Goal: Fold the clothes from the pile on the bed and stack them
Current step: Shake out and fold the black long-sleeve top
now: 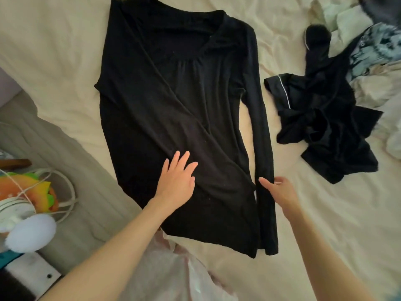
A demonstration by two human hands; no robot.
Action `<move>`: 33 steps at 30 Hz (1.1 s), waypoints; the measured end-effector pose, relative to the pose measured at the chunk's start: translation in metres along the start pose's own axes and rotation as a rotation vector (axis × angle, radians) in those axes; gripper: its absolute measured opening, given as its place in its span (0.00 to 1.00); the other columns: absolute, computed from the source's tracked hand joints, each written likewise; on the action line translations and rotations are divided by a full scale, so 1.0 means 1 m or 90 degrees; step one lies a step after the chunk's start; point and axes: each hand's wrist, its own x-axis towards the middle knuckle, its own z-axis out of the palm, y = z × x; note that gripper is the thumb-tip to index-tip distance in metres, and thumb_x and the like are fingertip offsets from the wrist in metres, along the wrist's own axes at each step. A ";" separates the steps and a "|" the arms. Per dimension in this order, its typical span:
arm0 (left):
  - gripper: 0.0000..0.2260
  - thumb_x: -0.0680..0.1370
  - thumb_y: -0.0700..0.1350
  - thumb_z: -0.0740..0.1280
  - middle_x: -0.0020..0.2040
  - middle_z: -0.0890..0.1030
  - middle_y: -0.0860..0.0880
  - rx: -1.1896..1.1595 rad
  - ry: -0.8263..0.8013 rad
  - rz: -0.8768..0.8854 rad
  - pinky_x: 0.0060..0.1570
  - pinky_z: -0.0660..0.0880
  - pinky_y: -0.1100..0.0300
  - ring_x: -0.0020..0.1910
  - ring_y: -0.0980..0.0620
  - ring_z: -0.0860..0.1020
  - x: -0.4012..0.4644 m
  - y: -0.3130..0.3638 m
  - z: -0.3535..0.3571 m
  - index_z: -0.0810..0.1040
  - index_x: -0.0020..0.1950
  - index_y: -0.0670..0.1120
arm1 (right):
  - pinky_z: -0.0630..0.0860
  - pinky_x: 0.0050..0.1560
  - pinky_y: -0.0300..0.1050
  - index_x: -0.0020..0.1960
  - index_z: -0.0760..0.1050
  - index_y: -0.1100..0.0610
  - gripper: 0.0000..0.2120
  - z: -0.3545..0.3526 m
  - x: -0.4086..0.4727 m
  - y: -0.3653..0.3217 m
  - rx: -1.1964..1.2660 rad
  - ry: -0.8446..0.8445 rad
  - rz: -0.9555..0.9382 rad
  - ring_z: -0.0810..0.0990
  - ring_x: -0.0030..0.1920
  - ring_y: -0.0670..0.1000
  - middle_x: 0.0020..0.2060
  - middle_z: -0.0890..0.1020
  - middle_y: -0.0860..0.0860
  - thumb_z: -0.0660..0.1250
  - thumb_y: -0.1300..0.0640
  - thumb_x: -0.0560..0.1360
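The left hand [176, 181] has its fingers straight and slightly spread, lying flat on the lower part of the black long-sleeved top [173, 118], palm down, gripping nothing. Its wrist and bare forearm run back toward the bottom left corner of the view, crossing the top's lower edge.

The right hand [280, 192] pinches the edge of the top's right sleeve [263, 148] between thumb and fingertips; the thumb lies on the sleeve while the other fingers curl behind the fabric. Its forearm runs back to the lower right.

The top lies spread on the cream bedsheet [54, 61], neckline away from the person. 1 sleeve is folded diagonally across its front, and 1 sleeve lies straight along its right side.

Right of the top, well apart from the sleeve, lies 1 crumpled black garment with white piping [325, 122]. Beyond that, at the upper right, the pile of clothes [373, 46] holds several pale and patterned pieces, too tangled to count.

Just below the top's hem, touching it, is 1 pale pink cloth [173, 274]. 2 hands are in view.
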 end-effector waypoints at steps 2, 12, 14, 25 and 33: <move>0.24 0.82 0.48 0.55 0.78 0.45 0.48 0.036 -0.079 -0.024 0.74 0.46 0.47 0.76 0.47 0.43 0.004 0.009 0.005 0.53 0.77 0.51 | 0.71 0.35 0.41 0.48 0.74 0.58 0.12 -0.002 -0.005 0.008 0.011 0.025 -0.051 0.79 0.42 0.52 0.40 0.78 0.50 0.67 0.49 0.75; 0.16 0.82 0.50 0.55 0.60 0.78 0.48 -0.737 -0.120 -0.270 0.61 0.73 0.52 0.57 0.51 0.77 0.010 0.020 -0.031 0.71 0.67 0.48 | 0.79 0.50 0.39 0.60 0.76 0.57 0.11 0.028 -0.096 -0.029 0.192 -0.328 -0.345 0.83 0.48 0.47 0.46 0.83 0.47 0.57 0.60 0.81; 0.16 0.82 0.49 0.58 0.60 0.78 0.48 -0.776 -0.152 -0.302 0.58 0.74 0.53 0.56 0.51 0.77 0.009 0.025 -0.023 0.69 0.69 0.47 | 0.79 0.50 0.40 0.57 0.77 0.56 0.10 0.031 -0.090 -0.034 0.202 -0.216 -0.332 0.83 0.46 0.48 0.44 0.83 0.48 0.58 0.60 0.81; 0.08 0.77 0.41 0.66 0.47 0.74 0.55 -0.494 0.127 -0.093 0.43 0.71 0.71 0.45 0.62 0.75 0.008 0.057 -0.016 0.74 0.55 0.48 | 0.71 0.48 0.35 0.53 0.78 0.52 0.13 0.029 -0.040 -0.040 0.003 0.006 -0.354 0.78 0.53 0.48 0.48 0.80 0.46 0.57 0.48 0.80; 0.05 0.75 0.50 0.63 0.39 0.68 0.59 -0.099 0.032 0.085 0.31 0.62 0.70 0.34 0.62 0.71 -0.033 0.025 -0.049 0.67 0.47 0.55 | 0.77 0.43 0.40 0.54 0.74 0.55 0.15 0.019 -0.030 -0.096 0.417 -0.250 -0.125 0.81 0.51 0.48 0.50 0.82 0.49 0.55 0.46 0.81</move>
